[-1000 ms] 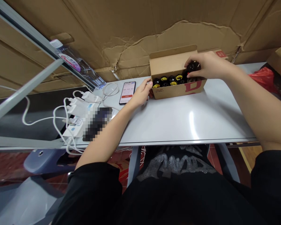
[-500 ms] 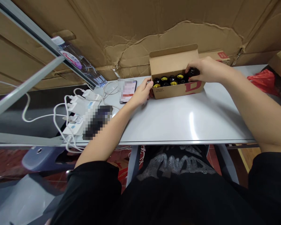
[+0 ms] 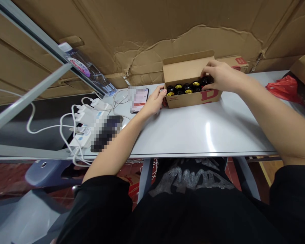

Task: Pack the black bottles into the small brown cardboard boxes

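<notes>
An open cardboard box (image 3: 188, 101) with a red letter on its front stands at the back of the white table, its lid flap raised. Inside are several black round-topped pieces (image 3: 187, 86), some showing yellow rings; their exact kind is unclear. My left hand (image 3: 155, 100) is closed around the box's left end. At the right end, my right hand (image 3: 215, 74) has its fingers bent down over another black round piece (image 3: 205, 80), gripping it at the level of the box's rim. The lower part of that piece is hidden by the front wall.
Left of the box lie a lit phone (image 3: 140, 100), a dark blurred-out object (image 3: 108, 132) and a white power strip (image 3: 83, 135) with tangled cables. A water bottle (image 3: 88, 69) leans behind a metal frame. A red plastic bag (image 3: 282, 88) sits at the right.
My right hand has sunk the black piece a little deeper into the right end of the box, and its fingers have shifted slightly. My left hand stays on the box.
</notes>
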Available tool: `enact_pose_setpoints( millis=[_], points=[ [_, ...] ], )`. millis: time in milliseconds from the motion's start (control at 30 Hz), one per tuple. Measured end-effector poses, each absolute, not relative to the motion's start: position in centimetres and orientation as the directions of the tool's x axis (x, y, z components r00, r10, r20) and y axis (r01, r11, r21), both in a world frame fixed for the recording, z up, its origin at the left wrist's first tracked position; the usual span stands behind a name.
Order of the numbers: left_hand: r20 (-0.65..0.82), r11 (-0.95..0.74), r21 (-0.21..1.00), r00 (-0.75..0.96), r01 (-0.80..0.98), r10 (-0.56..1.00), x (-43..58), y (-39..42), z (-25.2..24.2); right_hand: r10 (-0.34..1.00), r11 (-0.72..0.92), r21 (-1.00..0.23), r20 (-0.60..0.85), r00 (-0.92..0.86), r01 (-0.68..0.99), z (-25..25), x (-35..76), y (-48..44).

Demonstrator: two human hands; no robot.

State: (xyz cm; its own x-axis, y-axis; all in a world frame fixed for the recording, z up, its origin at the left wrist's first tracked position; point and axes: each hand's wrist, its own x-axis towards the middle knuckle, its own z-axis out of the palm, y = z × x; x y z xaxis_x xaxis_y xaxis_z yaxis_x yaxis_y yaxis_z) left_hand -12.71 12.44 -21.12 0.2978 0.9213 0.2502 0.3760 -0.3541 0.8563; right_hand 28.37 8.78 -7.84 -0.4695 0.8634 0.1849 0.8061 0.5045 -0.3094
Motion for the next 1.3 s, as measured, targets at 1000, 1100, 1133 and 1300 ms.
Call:
enact_pose_setpoints(
  millis=[1000, 1100, 1133, 1300],
  points=[
    [0.538, -0.545, 0.757, 0.13, 0.36, 0.833, -13.3, 11.9, -20.4, 0.895, 0.427, -0.22, 0.243, -0.374, 0.877, -5.4, 29.1, 7.9],
    [0.644, -0.633, 0.662, 0.127, 0.402, 0.754, -12.9, 11.1, -19.6, 0.904, 0.338, -0.228, 0.348, -0.248, 0.913, -5.1, 29.9, 7.7],
    [0.655, -0.641, 0.645, 0.13, 0.417, 0.744, -12.7, 10.7, -19.3, 0.913, 0.295, -0.22, 0.351, -0.207, 0.93, -4.9, 30.2, 7.6],
    [0.652, -0.635, 0.64, 0.131, 0.434, 0.747, -12.0, 9.1, -17.8, 0.961, 0.176, -0.324, 0.261, -0.091, 0.929, -4.1, 30.4, 7.2]
  ],
)
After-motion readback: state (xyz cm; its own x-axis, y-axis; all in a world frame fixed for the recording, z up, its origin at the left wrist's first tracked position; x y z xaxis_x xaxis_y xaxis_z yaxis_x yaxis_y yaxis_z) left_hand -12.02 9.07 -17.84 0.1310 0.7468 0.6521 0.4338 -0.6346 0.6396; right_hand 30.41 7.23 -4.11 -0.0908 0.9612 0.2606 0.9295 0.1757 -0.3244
